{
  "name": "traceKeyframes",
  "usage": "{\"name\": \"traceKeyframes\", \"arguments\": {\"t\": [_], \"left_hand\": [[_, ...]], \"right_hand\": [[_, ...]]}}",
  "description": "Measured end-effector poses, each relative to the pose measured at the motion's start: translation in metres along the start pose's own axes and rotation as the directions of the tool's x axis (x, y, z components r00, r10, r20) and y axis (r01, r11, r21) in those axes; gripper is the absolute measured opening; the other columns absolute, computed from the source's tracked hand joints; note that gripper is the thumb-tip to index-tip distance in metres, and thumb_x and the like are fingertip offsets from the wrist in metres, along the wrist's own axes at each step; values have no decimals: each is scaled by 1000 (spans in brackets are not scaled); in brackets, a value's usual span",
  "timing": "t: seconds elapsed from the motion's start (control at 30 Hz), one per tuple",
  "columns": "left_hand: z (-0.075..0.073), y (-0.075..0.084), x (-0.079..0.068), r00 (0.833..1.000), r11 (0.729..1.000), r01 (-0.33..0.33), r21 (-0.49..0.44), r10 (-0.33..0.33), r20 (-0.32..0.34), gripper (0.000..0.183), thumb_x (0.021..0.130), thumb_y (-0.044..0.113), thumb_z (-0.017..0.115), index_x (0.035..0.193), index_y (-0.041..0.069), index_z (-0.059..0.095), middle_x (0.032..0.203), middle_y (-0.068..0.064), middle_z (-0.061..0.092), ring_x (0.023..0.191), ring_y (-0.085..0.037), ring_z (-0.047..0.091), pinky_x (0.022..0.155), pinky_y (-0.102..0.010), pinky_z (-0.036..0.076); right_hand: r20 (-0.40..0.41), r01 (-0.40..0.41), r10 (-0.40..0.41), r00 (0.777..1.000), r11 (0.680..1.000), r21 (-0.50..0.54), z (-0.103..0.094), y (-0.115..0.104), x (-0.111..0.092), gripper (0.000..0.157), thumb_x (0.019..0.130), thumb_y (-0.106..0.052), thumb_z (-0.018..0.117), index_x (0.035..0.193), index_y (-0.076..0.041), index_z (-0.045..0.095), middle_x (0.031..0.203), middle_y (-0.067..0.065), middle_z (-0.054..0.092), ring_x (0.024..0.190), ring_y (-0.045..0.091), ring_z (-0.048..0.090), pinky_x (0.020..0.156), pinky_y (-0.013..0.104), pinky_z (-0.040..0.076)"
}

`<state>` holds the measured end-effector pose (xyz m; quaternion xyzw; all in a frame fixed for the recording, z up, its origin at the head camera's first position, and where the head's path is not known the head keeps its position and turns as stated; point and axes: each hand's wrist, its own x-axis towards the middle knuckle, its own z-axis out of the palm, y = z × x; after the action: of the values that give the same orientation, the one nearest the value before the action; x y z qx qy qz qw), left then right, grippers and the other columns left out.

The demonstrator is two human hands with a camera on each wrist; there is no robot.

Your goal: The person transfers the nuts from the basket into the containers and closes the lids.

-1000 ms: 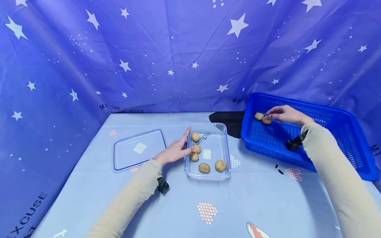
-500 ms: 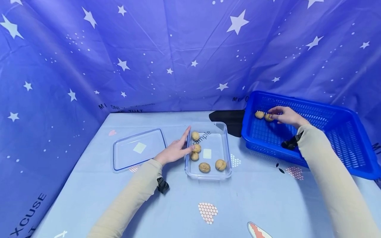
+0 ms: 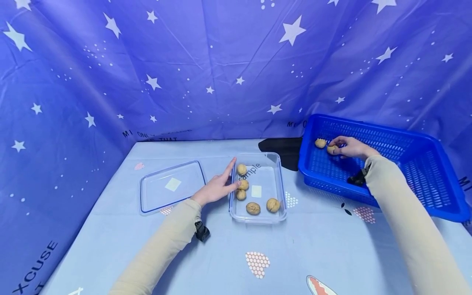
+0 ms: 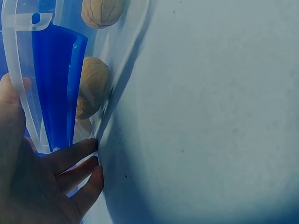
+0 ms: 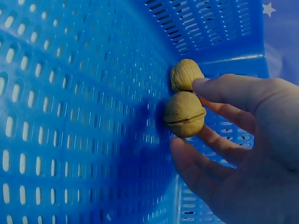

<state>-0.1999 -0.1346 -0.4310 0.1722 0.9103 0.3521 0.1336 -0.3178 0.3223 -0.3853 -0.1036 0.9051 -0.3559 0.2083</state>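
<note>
A clear plastic food container (image 3: 267, 215) with several walnuts (image 3: 253, 208) stands mid-table. My left hand (image 3: 217, 187) holds its left side, thumb over the rim and fingers along the outside; in the left wrist view the fingertips (image 4: 96, 145) lie low by the wall, beside a blue locking flap (image 4: 56, 88). Inside the blue basket (image 3: 435, 196), at its far left end, are two walnuts. My right hand (image 3: 350, 147) has its thumb and fingers around the nearer walnut (image 5: 184, 114). The other walnut (image 5: 185, 74) sits right behind it.
The container's clear lid (image 3: 173, 186), blue-edged, lies flat left of it. A blue star-printed curtain (image 3: 221, 73) hangs behind the table. The basket's perforated walls rise around my right hand. Under the basket's left end shows a black patch (image 3: 282, 151).
My right hand has lowered slightly onto the nearer walnut, and its fingers have come around it. My left hand and the container have stayed in place.
</note>
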Motion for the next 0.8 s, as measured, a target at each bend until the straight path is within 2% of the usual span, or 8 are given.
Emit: {"name": "traceKeyframes", "arguments": {"t": [0.23, 0.43, 0.67, 0.8], "left_hand": [[1, 0, 0, 1000, 1000, 2, 7, -2, 4, 82, 97, 51, 48, 156, 29, -4, 145, -25, 38, 126, -48, 42, 106, -58, 32], [1, 0, -1, 1000, 1000, -8, -3, 8, -4, 82, 97, 50, 49, 156, 29, -4, 146, -25, 36, 127, -47, 42, 107, -56, 32], [1, -1, -1, 1000, 1000, -27, -10, 27, -10, 82, 97, 47, 50, 156, 27, -3, 146, -27, 37, 126, -46, 43, 107, -54, 33], [1, -1, -1, 1000, 1000, -20, -10, 20, -8, 82, 97, 48, 50, 156, 30, -4, 145, -26, 38, 126, -45, 43, 107, -53, 33]], "right_hand": [[4, -1, 1, 1000, 1000, 2, 2, 1, 0, 33, 96, -8, 58, 118, 11, 42, 117, 29, 46, 102, 39, 52, 82, 47, 53], [39, 17, -17, 999, 1000, 0, 4, 0, 0, 41, 96, -9, 58, 127, 12, 41, 121, 31, 46, 105, 40, 53, 83, 50, 52], [-107, 73, -72, 992, 997, 0, 2, -10, 1, 45, 96, -21, 63, 128, 7, 50, 117, 22, 52, 99, 32, 55, 78, 40, 54], [-118, 79, -79, 990, 997, -3, -1, -20, 0, 45, 97, -23, 61, 129, 7, 49, 119, 23, 51, 103, 35, 52, 79, 40, 54]]}}
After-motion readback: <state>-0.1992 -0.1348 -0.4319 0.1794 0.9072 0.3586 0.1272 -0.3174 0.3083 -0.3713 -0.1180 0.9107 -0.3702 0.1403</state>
